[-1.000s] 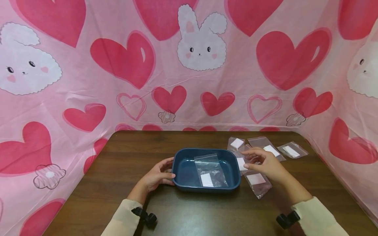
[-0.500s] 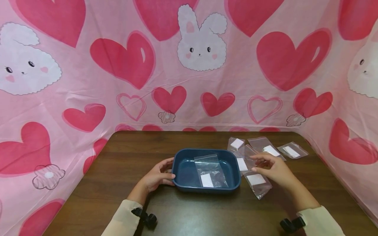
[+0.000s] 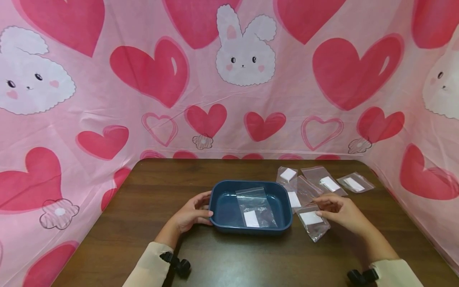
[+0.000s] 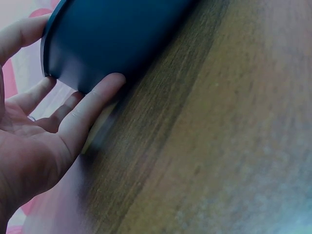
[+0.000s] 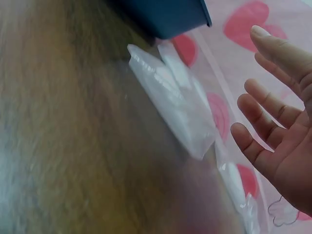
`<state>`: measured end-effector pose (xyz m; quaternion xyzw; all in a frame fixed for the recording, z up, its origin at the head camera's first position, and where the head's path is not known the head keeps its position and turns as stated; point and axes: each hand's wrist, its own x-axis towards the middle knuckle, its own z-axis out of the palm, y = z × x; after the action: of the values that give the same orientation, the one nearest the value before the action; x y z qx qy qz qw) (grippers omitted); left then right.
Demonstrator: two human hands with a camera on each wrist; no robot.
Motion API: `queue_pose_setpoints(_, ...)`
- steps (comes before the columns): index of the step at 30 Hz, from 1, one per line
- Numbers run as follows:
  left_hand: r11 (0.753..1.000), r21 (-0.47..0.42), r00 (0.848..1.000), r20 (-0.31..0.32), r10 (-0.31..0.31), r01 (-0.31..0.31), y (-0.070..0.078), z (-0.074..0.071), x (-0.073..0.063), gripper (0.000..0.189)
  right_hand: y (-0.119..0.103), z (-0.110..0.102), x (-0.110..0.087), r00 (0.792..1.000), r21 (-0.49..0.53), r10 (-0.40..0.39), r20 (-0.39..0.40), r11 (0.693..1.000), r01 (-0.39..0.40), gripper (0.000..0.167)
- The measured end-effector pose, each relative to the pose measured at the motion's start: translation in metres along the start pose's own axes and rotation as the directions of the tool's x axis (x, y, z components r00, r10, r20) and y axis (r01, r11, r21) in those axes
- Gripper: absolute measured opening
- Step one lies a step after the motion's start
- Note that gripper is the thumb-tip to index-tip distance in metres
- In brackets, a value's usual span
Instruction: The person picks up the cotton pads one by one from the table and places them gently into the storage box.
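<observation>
A dark blue rectangular plastic tray (image 3: 222, 199) rests on the wooden table; inside it lies a clear zip bag (image 3: 256, 207) with a white block in its lower part. My left hand (image 3: 189, 214) grips the tray's left end, and the left wrist view has its thumb (image 4: 92, 107) along the outer wall with the fingers round toward the far side. Right of the tray, my right hand (image 3: 338, 209) is over a zip bag (image 3: 312, 223) with a white block. In the right wrist view its fingers (image 5: 261, 114) are spread and relaxed, holding nothing, apart from the bags (image 5: 170, 97).
Several more zip bags with white pieces lie behind, among them one at the back (image 3: 288, 174), one by the tray's right wall (image 3: 294, 199), and one far right (image 3: 354, 183). A pink heart-and-rabbit cloth (image 3: 244, 95) stands behind the brown table (image 3: 172, 175).
My right hand has drawn away from the bag beside the tray, moving right and nearer to me, over the front bag. The left hand and tray have stayed put.
</observation>
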<state>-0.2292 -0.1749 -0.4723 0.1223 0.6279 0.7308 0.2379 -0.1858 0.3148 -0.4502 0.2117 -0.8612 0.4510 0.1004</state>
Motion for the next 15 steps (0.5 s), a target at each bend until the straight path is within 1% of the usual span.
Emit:
queue_pose_setpoints(7, 1.000, 0.017, 1.000, -0.003, 0.001, 0.000, 0.000, 0.001, -0.001, 0.069, 0.013, -0.003, -0.009, 0.998, 0.041, 0.056, 0.034, 0.997, -0.058, 0.034)
queue_pose_setpoints(10, 1.000, 0.016, 1.000, -0.004, 0.001, -0.001, 0.000, 0.000, -0.001, 0.070, 0.018, -0.004, -0.012, 0.996, 0.042, 0.076, 0.053, 0.996, -0.079, 0.034)
queue_pose_setpoints(15, 1.000, 0.004, 1.000, -0.003, 0.002, -0.002, 0.000, 0.000, -0.001, 0.070, 0.025, -0.005, -0.015, 0.996, 0.028, 0.055, 0.071, 0.998, -0.057, 0.034)
